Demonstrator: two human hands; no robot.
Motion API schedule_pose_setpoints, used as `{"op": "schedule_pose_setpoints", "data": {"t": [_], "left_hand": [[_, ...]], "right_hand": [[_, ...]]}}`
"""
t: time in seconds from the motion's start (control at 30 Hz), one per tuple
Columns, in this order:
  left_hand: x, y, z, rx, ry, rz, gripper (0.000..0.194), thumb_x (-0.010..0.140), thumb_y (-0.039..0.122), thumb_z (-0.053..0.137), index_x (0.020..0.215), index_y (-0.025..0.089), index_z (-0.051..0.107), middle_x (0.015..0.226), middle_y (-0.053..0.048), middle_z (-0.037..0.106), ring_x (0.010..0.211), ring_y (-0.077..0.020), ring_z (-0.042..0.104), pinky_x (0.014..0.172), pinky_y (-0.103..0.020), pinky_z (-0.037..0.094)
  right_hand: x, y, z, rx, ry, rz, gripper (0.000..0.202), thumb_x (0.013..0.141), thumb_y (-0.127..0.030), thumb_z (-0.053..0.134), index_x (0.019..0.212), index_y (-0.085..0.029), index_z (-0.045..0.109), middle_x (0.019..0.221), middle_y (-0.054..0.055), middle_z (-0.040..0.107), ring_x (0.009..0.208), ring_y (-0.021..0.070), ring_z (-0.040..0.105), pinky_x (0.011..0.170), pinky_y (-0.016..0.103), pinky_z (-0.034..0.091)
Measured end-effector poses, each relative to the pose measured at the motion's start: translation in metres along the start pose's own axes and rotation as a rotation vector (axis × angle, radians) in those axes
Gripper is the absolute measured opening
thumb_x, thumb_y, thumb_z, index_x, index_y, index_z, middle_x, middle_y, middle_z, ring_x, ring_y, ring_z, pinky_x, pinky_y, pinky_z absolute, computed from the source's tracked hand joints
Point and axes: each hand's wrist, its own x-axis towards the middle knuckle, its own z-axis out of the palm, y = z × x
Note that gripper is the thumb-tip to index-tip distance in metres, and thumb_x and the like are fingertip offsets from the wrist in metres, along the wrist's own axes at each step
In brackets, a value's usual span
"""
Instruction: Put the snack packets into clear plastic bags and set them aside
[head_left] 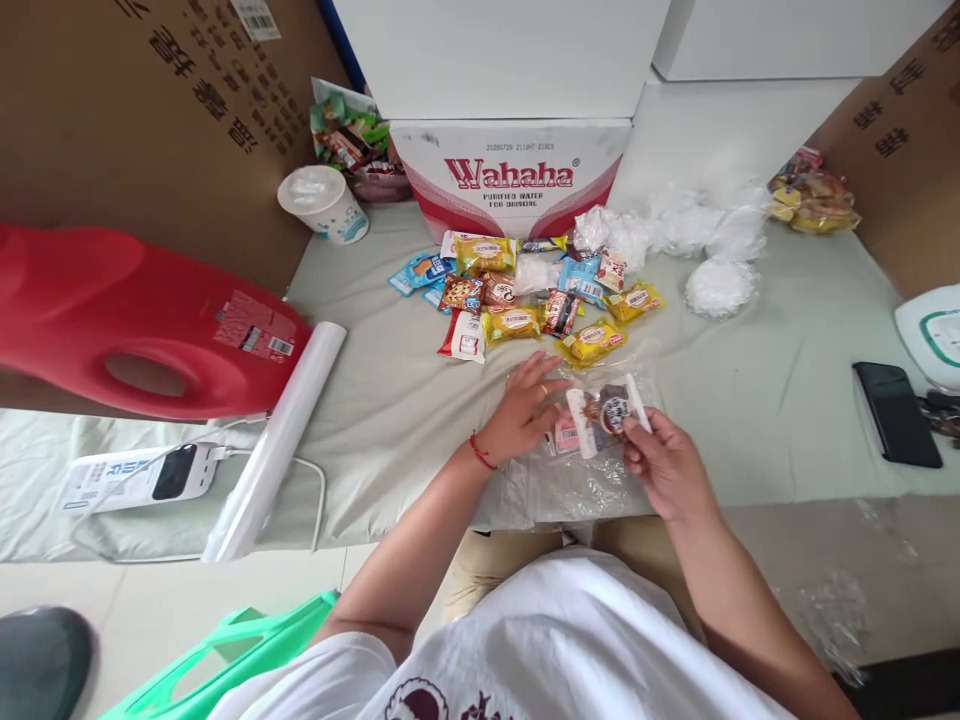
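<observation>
My right hand (664, 455) pinches the right edge of a white and dark snack packet (609, 413) above a sheet of clear plastic film (547, 490). Just left of the packet, my left hand (525, 405) is spread with its fingers apart, over the film's edge. A pink packet (566, 434) lies on the film between the hands, partly covered. Beyond them is a pile of wrapped snacks, with yellow packets (592, 342), a red and white one (465, 336) and blue ones (421, 272).
A Wahaha box (517, 180) stands behind the snacks, with crumpled clear plastic (721, 287) to its right. At left are a red jug (142, 320), a film roll (277, 440) and a paper cup (326, 205). A phone (896, 413) lies at right.
</observation>
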Motion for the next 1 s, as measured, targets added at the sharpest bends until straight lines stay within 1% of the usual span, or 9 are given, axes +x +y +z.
{"op": "schedule_pose_setpoints", "data": {"t": [0.1, 0.17, 0.3, 0.47, 0.53, 0.67, 0.83, 0.9, 1.0], "left_hand": [[-0.001, 0.004, -0.004, -0.010, 0.203, -0.015, 0.039, 0.102, 0.040, 0.043, 0.120, 0.024, 0.074, 0.140, -0.009, 0.064, 0.139, -0.0260, 0.045, 0.117, -0.050, 0.035], [-0.004, 0.010, -0.004, 0.061, 0.227, 0.004, 0.037, 0.100, 0.044, 0.048, 0.116, 0.028, 0.076, 0.132, -0.007, 0.068, 0.127, -0.0265, 0.051, 0.111, -0.050, 0.038], [-0.008, 0.018, 0.004, 0.195, 0.018, 0.116, 0.031, 0.097, 0.047, 0.055, 0.116, 0.039, 0.078, 0.132, -0.003, 0.070, 0.122, -0.0283, 0.050, 0.105, -0.051, 0.034], [-0.007, 0.019, 0.010, 0.221, -0.082, 0.161, 0.033, 0.099, 0.040, 0.052, 0.122, 0.044, 0.074, 0.136, 0.001, 0.069, 0.131, -0.0288, 0.046, 0.109, -0.053, 0.028], [-0.006, 0.018, 0.010, 0.227, -0.071, 0.163, 0.033, 0.098, 0.038, 0.052, 0.120, 0.044, 0.075, 0.136, 0.001, 0.069, 0.133, -0.0290, 0.045, 0.110, -0.053, 0.026], [-0.009, 0.019, 0.010, 0.220, -0.010, 0.175, 0.033, 0.094, 0.036, 0.055, 0.119, 0.042, 0.077, 0.139, -0.002, 0.064, 0.134, -0.0299, 0.042, 0.109, -0.052, 0.028], [-0.010, 0.019, 0.012, 0.209, -0.019, 0.147, 0.035, 0.096, 0.052, 0.055, 0.119, 0.039, 0.077, 0.121, -0.008, 0.062, 0.119, -0.0300, 0.044, 0.103, -0.051, 0.030], [-0.010, 0.019, 0.013, 0.213, -0.030, 0.145, 0.035, 0.097, 0.051, 0.053, 0.119, 0.039, 0.077, 0.111, -0.008, 0.061, 0.111, -0.0277, 0.046, 0.099, -0.049, 0.030], [-0.010, 0.018, 0.015, 0.230, -0.044, 0.161, 0.034, 0.099, 0.049, 0.051, 0.121, 0.041, 0.076, 0.100, -0.007, 0.058, 0.104, -0.0258, 0.046, 0.095, -0.047, 0.030]], "right_hand": [[0.002, 0.014, 0.005, -0.449, 0.004, -0.087, 0.042, 0.087, -0.063, 0.061, 0.108, -0.027, 0.060, 0.070, 0.000, 0.064, 0.055, 0.0187, 0.054, 0.052, 0.031, 0.043], [0.002, 0.016, 0.001, -0.683, -0.005, -0.137, 0.043, 0.091, -0.063, 0.055, 0.114, -0.027, 0.060, 0.066, 0.000, 0.064, 0.058, 0.0230, 0.059, 0.056, 0.033, 0.044], [0.005, -0.002, -0.020, -0.909, 0.041, -0.209, 0.044, 0.096, -0.063, 0.046, 0.108, -0.027, 0.067, 0.065, 0.002, 0.065, 0.060, 0.0253, 0.061, 0.059, 0.034, 0.042], [0.055, -0.047, -0.035, -1.198, 0.291, -0.630, 0.046, 0.103, -0.049, 0.035, 0.107, -0.022, 0.072, 0.106, 0.016, 0.072, 0.103, 0.0319, 0.060, 0.093, 0.044, 0.044], [0.086, -0.061, -0.030, -1.306, 0.204, -0.654, 0.049, 0.104, -0.048, 0.033, 0.104, -0.019, 0.073, 0.107, 0.017, 0.071, 0.108, 0.0331, 0.057, 0.097, 0.045, 0.043], [0.136, -0.076, -0.014, -1.447, -0.125, -0.366, 0.046, 0.099, -0.055, 0.047, 0.101, -0.017, 0.073, 0.096, 0.014, 0.072, 0.089, 0.0288, 0.062, 0.076, 0.036, 0.046], [0.148, -0.077, -0.019, -1.377, -0.417, -0.198, 0.042, 0.075, -0.040, 0.077, 0.111, -0.017, 0.072, 0.084, 0.005, 0.073, 0.072, 0.0217, 0.063, 0.065, 0.029, 0.043], [0.144, -0.076, -0.030, -1.236, -0.482, -0.254, 0.027, 0.080, -0.037, 0.069, 0.099, -0.018, 0.075, 0.081, 0.003, 0.072, 0.074, 0.0205, 0.063, 0.069, 0.030, 0.045], [0.136, -0.076, -0.046, -1.093, -0.329, -0.540, 0.029, 0.089, -0.042, 0.059, 0.094, -0.020, 0.077, 0.093, 0.006, 0.072, 0.090, 0.0228, 0.062, 0.085, 0.035, 0.047]]}}
